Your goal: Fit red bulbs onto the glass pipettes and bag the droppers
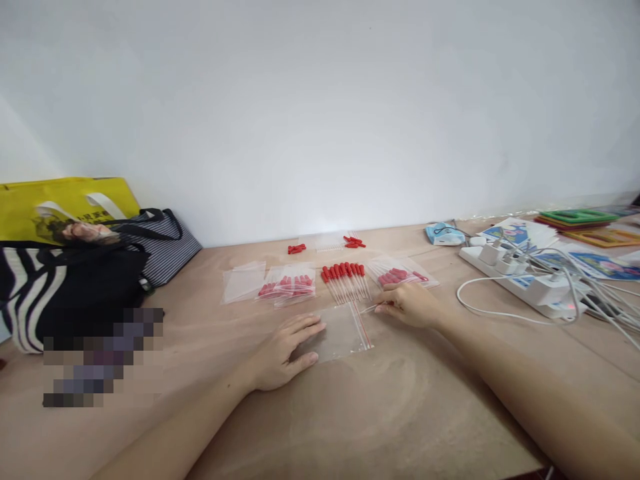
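Observation:
A clear zip bag [337,333] with a red seal line lies flat on the wooden table [380,413]. My left hand [287,350] rests on its left end, fingers spread. At the bag's right end, my right hand [407,305] pinches a thin clear stick, whose tip points at the seal. Several droppers with red caps [345,273] lie in a fanned row just behind the bag. Filled bags with red caps lie to the left [293,283] and right [400,273] of that row. Flat clear bags [243,281] are at the far left of them.
Loose red caps [297,249] and more red caps [354,242] lie near the wall. A black bag [75,287] and a yellow bag [115,190] stand left. On the right are a white power strip [520,283] with cables, a blue mask [445,233] and colored frames [577,217].

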Available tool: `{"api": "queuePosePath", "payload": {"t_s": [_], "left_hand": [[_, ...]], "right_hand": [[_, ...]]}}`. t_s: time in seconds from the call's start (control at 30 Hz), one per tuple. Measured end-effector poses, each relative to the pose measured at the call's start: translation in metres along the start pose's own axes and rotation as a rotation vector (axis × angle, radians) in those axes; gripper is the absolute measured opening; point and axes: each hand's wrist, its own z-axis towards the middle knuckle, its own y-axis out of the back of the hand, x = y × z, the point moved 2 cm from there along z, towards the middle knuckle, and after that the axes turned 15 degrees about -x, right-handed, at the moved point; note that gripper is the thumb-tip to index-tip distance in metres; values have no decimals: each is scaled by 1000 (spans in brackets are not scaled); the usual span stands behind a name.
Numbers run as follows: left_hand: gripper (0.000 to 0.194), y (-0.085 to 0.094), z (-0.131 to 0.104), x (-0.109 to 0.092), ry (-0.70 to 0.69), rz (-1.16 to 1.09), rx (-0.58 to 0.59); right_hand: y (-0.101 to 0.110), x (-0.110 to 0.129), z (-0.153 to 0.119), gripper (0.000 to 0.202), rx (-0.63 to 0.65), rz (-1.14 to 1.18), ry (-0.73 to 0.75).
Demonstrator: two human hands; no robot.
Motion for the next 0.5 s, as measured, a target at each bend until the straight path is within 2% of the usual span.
{"api": "queuePosePath", "payload": {"t_s": [0.2,0.37,0.5], "left_hand": [[46,1,0,-1,4,-18,-15],[47,1,1,-2,16,-15,-16],[46,2,1,-3,-3,-18,-28]], "right_hand": [[1,-5,-1,26,-1,32,-15],[-11,15,0,21,41,157,75],[-18,28,-1,19,-17,313,83]]}}
